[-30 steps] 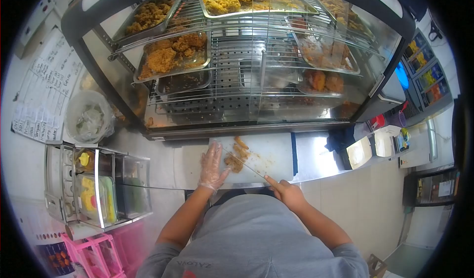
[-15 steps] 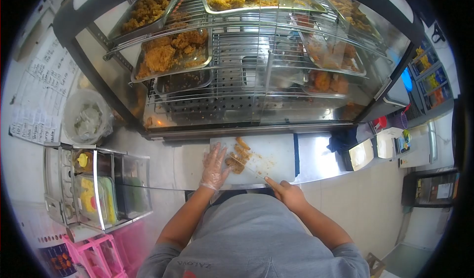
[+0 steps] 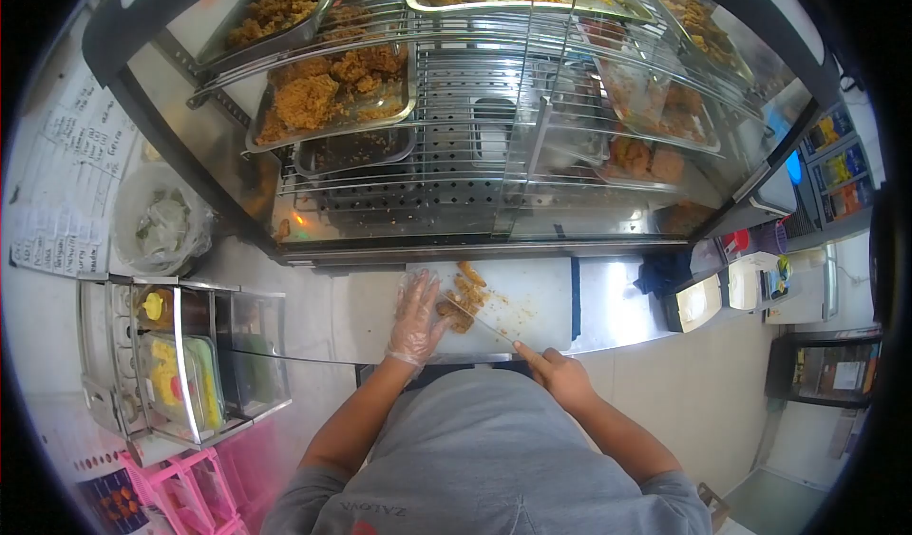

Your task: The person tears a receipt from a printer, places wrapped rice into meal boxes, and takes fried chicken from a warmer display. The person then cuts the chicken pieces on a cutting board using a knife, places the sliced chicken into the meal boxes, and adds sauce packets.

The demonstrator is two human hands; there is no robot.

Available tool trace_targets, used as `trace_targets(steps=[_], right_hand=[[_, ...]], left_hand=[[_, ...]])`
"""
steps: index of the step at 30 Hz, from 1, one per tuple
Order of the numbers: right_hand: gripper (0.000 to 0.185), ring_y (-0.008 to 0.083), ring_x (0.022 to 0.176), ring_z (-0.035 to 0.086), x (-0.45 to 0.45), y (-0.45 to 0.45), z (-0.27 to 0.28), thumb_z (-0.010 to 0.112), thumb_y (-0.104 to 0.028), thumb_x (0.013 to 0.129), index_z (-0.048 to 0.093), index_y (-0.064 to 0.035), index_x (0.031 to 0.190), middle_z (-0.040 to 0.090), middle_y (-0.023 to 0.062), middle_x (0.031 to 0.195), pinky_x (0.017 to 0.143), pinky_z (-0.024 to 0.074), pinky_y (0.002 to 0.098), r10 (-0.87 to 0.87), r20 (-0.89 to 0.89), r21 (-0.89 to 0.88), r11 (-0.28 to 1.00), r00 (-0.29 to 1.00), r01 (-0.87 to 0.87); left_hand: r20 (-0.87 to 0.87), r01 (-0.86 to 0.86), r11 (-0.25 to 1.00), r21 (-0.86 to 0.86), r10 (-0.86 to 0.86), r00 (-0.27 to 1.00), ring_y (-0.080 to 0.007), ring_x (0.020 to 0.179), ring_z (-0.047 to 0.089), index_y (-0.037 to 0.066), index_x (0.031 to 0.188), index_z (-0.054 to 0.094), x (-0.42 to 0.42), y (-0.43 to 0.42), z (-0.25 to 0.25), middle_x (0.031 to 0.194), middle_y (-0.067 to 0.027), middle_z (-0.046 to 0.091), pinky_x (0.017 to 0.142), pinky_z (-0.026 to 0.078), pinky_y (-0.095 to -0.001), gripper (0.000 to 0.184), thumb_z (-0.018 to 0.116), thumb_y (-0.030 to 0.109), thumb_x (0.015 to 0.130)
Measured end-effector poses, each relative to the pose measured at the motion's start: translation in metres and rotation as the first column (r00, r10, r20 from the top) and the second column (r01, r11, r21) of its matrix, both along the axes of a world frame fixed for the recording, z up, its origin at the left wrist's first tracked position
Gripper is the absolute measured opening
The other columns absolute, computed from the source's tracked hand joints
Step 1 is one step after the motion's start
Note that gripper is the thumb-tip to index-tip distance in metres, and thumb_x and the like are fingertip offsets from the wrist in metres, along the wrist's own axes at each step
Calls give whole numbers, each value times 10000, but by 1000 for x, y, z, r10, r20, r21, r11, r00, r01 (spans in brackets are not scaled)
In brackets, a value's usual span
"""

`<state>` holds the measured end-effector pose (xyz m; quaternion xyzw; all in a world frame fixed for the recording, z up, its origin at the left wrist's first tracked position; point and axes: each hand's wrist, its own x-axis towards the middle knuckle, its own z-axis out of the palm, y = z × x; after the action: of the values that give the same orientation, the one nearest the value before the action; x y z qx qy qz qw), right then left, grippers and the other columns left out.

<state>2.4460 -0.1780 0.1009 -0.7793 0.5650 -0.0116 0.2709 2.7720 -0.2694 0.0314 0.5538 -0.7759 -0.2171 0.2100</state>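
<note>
A white cutting board (image 3: pixel 541 297) lies on the steel counter, with cut pieces of fried chicken (image 3: pixel 465 297) near its left side and crumbs to their right. My right hand (image 3: pixel 556 373) is closed on the handle of a knife (image 3: pixel 491 329), the index finger stretched along it. The thin blade points up and left, its tip at the chicken. My left hand (image 3: pixel 416 321), in a clear plastic glove, lies spread at the board's left edge, with its thumb beside the lower chicken piece. Whether the thumb touches the chicken is too small to tell.
Ahead stands a glass display case (image 3: pixel 494 250) with trays of fried chicken (image 3: pixel 328 107) on wire racks. At the left are a bag-lined tub (image 3: pixel 161 226) and a metal-framed rack (image 3: pixel 195 364). Open white boxes (image 3: pixel 696 304) stand right of a dark cloth (image 3: pixel 662 277).
The view has shifted slightly, so the display case looks larger and closer. The knife blade has moved a little against the chicken; both hands stay in nearly the same places.
</note>
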Motion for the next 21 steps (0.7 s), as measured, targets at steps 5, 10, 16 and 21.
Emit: trace_targets(steps=[5, 10, 16, 21], right_hand=[[635, 325, 663, 650, 0, -3, 2, 664, -215, 1017, 478, -405, 1593, 620, 154, 874, 635, 566, 442, -14, 30, 13, 1000, 999, 13], [634, 324, 677, 654, 0, -6, 4, 667, -219, 1014, 478, -411, 1589, 619, 149, 881, 649, 568, 438, -8, -4, 30, 1000, 1000, 9], [678, 348, 761, 668, 2, -2, -24, 642, -210, 1032, 392, -429, 1622, 622, 161, 950, 699, 575, 453, -2, -2, 107, 994, 1000, 2], [695, 355, 802, 682, 5, -8, -28, 615, -201, 1044, 351, -469, 1628, 624, 175, 984, 746, 582, 459, 4, -23, 191, 981, 1000, 1]], left_hand=[[2, 4, 1000, 5, -4, 1000, -393, 1574, 301, 67, 1627, 372, 0, -2, 0, 1709, -160, 304, 1298, 197, -595, 847, 788, 244, 911], [15, 21, 1000, -19, -20, 1000, -410, 1568, 307, 62, 1616, 390, 3, 1, -6, 1706, -169, 307, 1292, 209, -603, 814, 777, 229, 919], [29, 33, 999, 39, -34, 999, -429, 1581, 272, 50, 1619, 384, 2, 5, -3, 1711, -200, 286, 1290, 131, -642, 803, 751, 275, 941], [114, 19, 992, 122, -33, 993, -448, 1594, 231, 47, 1640, 354, 1, -3, 7, 1723, -221, 250, 1275, 53, -679, 847, 719, 403, 963]])
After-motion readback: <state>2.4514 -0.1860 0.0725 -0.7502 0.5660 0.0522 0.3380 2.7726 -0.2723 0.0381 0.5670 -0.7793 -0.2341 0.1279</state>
